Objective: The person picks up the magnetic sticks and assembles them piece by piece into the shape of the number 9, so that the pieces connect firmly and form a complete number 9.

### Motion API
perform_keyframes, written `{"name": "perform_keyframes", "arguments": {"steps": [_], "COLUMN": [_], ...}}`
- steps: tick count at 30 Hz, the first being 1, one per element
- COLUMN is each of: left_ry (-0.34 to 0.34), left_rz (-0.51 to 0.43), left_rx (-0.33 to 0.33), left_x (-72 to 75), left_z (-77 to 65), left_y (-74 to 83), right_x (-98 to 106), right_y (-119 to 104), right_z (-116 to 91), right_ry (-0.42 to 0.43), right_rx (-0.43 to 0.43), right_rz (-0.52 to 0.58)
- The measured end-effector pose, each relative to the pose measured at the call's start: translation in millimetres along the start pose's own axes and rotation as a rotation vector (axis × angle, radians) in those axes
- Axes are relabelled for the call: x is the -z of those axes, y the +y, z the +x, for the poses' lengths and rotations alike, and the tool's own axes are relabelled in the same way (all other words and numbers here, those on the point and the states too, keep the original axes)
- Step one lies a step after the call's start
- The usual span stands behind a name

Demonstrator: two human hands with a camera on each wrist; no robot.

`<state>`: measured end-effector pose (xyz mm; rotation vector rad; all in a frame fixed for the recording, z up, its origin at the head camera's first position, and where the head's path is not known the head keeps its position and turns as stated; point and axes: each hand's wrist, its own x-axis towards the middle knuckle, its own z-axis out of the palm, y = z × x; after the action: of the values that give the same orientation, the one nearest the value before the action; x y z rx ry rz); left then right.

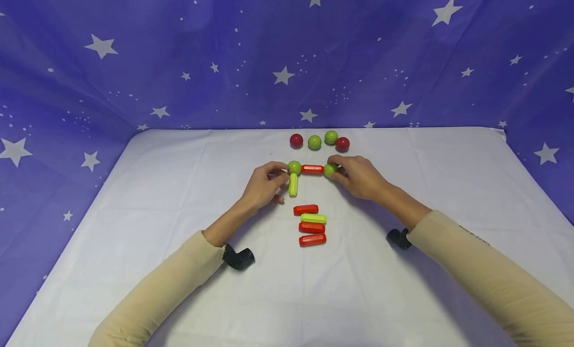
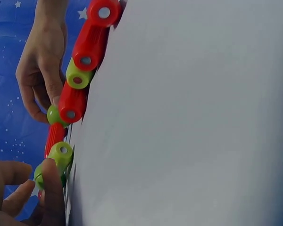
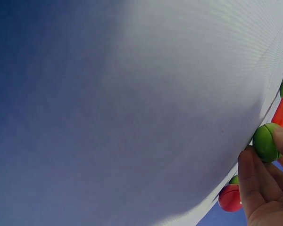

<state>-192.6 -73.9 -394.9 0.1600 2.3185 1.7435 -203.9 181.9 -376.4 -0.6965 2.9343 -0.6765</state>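
Note:
A red rod lies crosswise between two green balls, its ends against both. My right hand pinches the right green ball between thumb and fingers. At the rod's other end is the left green ball, with a yellow-green rod extending from it toward me. My left hand is beside this ball, its fingers loosely bent and the fingertips right at the ball's left side. In the left wrist view, one finger partly covers that ball, and the yellow-green rod's round metal end faces the camera.
Nearer me lie several loose rods: a red rod, a yellow-green rod and more red rods. Behind the hands sit two red balls and two green balls. A starry blue cloth rises behind the white table.

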Motion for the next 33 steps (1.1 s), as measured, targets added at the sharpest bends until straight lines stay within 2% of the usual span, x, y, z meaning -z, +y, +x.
{"name": "perform_keyframes", "arguments": {"steps": [5, 9, 15, 20, 25, 33], "left_ry": [0.036, 0.051, 0.077, 0.105, 0.112, 0.109], "left_rz": [-0.012, -0.036, -0.111, -0.119, -0.08, 0.095], "left_rx": [-0.044, -0.065, -0.068, -0.052, -0.024, -0.019], "left_x": [1.6, 5.3, 14.5, 15.5, 11.7, 5.3], "left_z": [9.9, 23.2, 48.4, 68.2, 85.3, 101.2], "left_y": [2.7, 9.2, 20.7, 23.2, 20.3, 15.0], "right_x": [0, -1, -2, -2, -1, -2], "right_y": [1, 2, 1, 2, 2, 0], "right_z": [0, -1, 0, 0, -1, -1], "right_ry": [0.001, 0.008, 0.022, 0.021, 0.017, 0.011], "right_rx": [0.003, 0.0, 0.019, 0.009, 0.011, 0.007], "right_rz": [-0.002, -0.006, -0.017, -0.023, -0.015, -0.004]}}
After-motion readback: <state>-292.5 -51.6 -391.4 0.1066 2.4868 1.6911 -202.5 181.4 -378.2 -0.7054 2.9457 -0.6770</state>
